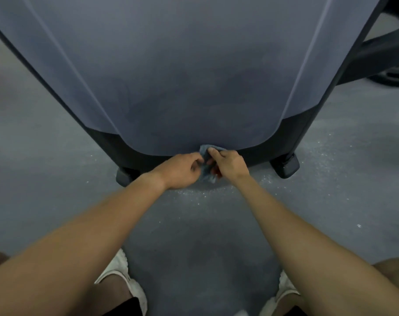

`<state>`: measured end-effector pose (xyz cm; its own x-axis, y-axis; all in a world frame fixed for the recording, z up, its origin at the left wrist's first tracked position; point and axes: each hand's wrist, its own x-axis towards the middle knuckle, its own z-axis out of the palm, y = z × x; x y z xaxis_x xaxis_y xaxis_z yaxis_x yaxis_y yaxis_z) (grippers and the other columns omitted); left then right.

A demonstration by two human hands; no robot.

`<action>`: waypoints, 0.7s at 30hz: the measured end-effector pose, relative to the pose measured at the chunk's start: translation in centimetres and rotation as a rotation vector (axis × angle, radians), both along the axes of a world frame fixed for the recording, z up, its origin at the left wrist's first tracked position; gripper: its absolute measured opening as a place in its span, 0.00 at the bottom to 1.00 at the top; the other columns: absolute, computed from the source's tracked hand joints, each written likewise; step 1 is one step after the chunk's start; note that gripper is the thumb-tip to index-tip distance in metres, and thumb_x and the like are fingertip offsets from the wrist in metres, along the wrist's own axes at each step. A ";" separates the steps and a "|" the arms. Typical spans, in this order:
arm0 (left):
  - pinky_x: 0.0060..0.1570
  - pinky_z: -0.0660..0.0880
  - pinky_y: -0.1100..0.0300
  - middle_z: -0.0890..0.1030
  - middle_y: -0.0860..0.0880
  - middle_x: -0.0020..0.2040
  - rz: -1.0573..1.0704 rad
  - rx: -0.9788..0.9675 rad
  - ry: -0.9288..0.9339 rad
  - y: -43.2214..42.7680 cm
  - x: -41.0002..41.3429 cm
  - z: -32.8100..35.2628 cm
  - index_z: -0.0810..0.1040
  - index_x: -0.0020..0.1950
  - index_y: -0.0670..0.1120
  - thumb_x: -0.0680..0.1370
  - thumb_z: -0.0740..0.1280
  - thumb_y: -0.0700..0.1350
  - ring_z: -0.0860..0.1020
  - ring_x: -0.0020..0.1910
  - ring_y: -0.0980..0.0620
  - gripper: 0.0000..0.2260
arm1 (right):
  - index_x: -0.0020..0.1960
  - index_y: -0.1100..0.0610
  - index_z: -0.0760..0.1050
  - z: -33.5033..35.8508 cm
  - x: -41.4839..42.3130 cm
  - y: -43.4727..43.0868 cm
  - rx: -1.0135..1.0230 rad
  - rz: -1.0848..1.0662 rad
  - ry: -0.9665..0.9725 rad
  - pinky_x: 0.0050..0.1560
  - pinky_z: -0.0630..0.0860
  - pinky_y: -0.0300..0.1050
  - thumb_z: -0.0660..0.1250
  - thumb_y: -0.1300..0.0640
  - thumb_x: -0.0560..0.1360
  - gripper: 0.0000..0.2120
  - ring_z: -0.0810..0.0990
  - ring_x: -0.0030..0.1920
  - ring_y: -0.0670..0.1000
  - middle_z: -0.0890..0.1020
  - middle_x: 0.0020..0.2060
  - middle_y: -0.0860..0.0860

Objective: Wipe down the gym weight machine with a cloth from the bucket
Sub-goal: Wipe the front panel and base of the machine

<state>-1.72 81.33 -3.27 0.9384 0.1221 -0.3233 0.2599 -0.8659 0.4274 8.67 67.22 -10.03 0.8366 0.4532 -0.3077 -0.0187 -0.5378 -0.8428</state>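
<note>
The weight machine's tall grey-blue shroud panel (182, 76) fills the upper view, with a black base rim and two black feet on the floor. A small grey-blue cloth (206, 149) is bunched at the panel's bottom edge, in the middle. My left hand (180, 172) and my right hand (228, 164) meet there, and both grip the cloth with curled fingers. Part of the cloth hangs down between the two hands. A small red patch shows under my right hand; I cannot tell what it is. No bucket is in view.
The floor (194, 224) is grey and speckled. The machine's black feet stand at the left (125, 176) and right (285, 166). A dark frame bar and a round plate (392, 76) sit at the upper right. My two shoes (123, 277) show at the bottom.
</note>
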 end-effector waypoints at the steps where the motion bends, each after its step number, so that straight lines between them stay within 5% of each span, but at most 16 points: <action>1: 0.53 0.78 0.55 0.83 0.53 0.56 0.012 -0.049 -0.010 -0.1 0.1 -0.3 0.74 0.69 0.51 0.83 0.62 0.46 0.81 0.50 0.54 0.15 | 0.47 0.56 0.86 0.4 0.3 0.0 0.063 0.034 0.084 0.42 0.81 0.44 0.64 0.45 0.83 0.18 0.86 0.39 0.50 0.88 0.41 0.53; 3: 0.50 0.76 0.59 0.81 0.55 0.56 0.038 -0.111 -0.016 0.0 0.1 -0.5 0.71 0.71 0.52 0.83 0.62 0.44 0.80 0.49 0.56 0.16 | 0.55 0.61 0.85 1.3 0.9 -0.5 0.199 0.066 0.231 0.40 0.81 0.37 0.66 0.51 0.84 0.14 0.86 0.41 0.47 0.88 0.49 0.56; 6: 0.61 0.77 0.53 0.80 0.52 0.65 0.051 -0.081 -0.009 1.2 0.0 -0.9 0.71 0.74 0.51 0.83 0.62 0.46 0.80 0.59 0.52 0.18 | 0.58 0.62 0.83 1.6 1.7 -1.0 0.248 0.100 0.265 0.41 0.79 0.32 0.67 0.54 0.83 0.13 0.87 0.44 0.43 0.87 0.50 0.54; 11: 0.56 0.78 0.48 0.81 0.51 0.59 0.072 0.135 0.084 4.5 -2.1 -1.2 0.75 0.69 0.52 0.82 0.59 0.48 0.80 0.52 0.49 0.16 | 0.51 0.47 0.85 -1.8 0.1 3.5 0.009 0.328 0.269 0.69 0.76 0.53 0.67 0.44 0.78 0.10 0.83 0.58 0.47 0.87 0.52 0.44; 13: 0.57 0.78 0.46 0.81 0.49 0.60 0.093 0.181 0.121 5.5 -3.0 -1.2 0.76 0.66 0.52 0.82 0.59 0.47 0.80 0.53 0.47 0.15 | 0.52 0.45 0.85 -2.2 -0.5 5.4 -0.010 0.388 0.258 0.69 0.75 0.55 0.66 0.40 0.76 0.14 0.82 0.58 0.47 0.86 0.53 0.45; 18: 0.61 0.77 0.47 0.80 0.48 0.65 0.229 0.192 0.117 8.0 -4.7 -0.9 0.78 0.67 0.51 0.82 0.59 0.46 0.79 0.61 0.45 0.16 | 0.48 0.44 0.86 0.5 -1.2 6.8 0.100 0.340 0.185 0.64 0.80 0.53 0.67 0.53 0.80 0.09 0.85 0.55 0.46 0.87 0.50 0.45; 21: 0.62 0.77 0.47 0.81 0.47 0.65 0.339 0.173 0.103 9.9 -5.5 -1.0 0.79 0.66 0.51 0.81 0.61 0.47 0.80 0.61 0.43 0.15 | 0.54 0.47 0.86 0.7 -2.3 7.4 0.199 0.320 0.154 0.65 0.80 0.50 0.65 0.58 0.81 0.13 0.84 0.56 0.45 0.87 0.52 0.45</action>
<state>-7.21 91.21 -4.29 0.7993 0.4801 -0.3614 0.5772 -0.7807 0.2394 6.40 74.61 -9.30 0.5944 0.7466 -0.2988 -0.0110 -0.3639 -0.9314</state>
